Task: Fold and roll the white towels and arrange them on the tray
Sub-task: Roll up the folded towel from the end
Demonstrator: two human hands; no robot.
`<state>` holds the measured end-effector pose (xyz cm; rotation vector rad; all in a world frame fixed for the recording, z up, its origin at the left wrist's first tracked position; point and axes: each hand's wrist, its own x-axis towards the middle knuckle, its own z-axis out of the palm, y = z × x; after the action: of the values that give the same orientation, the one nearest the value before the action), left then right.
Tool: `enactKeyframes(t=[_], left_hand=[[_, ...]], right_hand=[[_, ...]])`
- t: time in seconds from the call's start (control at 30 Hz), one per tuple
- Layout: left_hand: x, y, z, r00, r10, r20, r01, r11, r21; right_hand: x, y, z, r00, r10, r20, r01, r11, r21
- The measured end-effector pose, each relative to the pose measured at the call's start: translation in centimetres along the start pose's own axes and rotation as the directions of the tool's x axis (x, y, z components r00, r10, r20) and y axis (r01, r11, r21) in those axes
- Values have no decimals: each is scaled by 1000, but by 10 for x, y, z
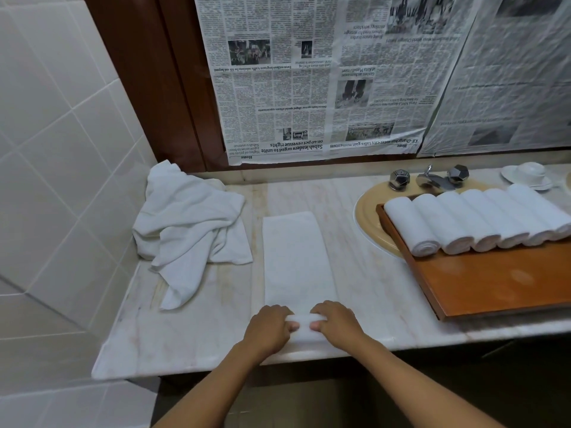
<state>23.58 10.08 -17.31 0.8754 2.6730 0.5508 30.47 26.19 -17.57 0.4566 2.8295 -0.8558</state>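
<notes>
A white towel (296, 257) lies folded into a long strip on the marble counter (197, 329), running away from me. Its near end is curled into a small roll. My left hand (268, 329) and my right hand (335, 324) both grip that roll, fingers curled over it and thumbs tucked underneath. A wooden tray (494, 282) sits at the right, partly over the sink, with several rolled white towels (469, 220) lined up along its far side. A heap of loose white towels (188, 223) lies at the left against the tiled wall.
A beige sink (367, 217) with a chrome tap (432, 179) lies under the tray's far end. A white cup and saucer (528, 176) stand at the back right. Newspaper sheets (324, 78) cover the wall behind. The counter's front edge runs just below my hands.
</notes>
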Motion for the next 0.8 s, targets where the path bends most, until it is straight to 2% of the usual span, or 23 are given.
enactKeyframes(t=[0.07,0.17,0.23,0.3,0.47,0.57,0.67,0.8], left_hand=[[4,3,0,997,-34,-65,38,997,70],[-3,8,3,973,46,-228,-6,985,171],[-13,9,6,954,138,-265,-85,975,204],[-22,6,13,929,231,-288,-159,955,251],[-29,0,19,889,305,-341,-242,946,216],[-28,-9,20,856,371,-359,-306,925,225],[-29,-19,17,887,388,-249,-330,912,246],[-27,-21,16,910,386,-150,-329,893,306]], right_hand=[[4,-5,-3,1000,28,-9,-28,999,-17],[-2,-13,-1,980,21,-198,-48,990,-131],[-12,-17,3,956,-52,-289,-9,979,-204],[-21,-12,14,940,-140,-310,58,964,-258],[-37,2,28,846,-348,-405,204,911,-358],[-41,9,25,869,-353,-347,212,899,-384],[-40,11,24,896,-363,-255,228,869,-439],[-30,9,18,916,-332,-226,214,880,-425]])
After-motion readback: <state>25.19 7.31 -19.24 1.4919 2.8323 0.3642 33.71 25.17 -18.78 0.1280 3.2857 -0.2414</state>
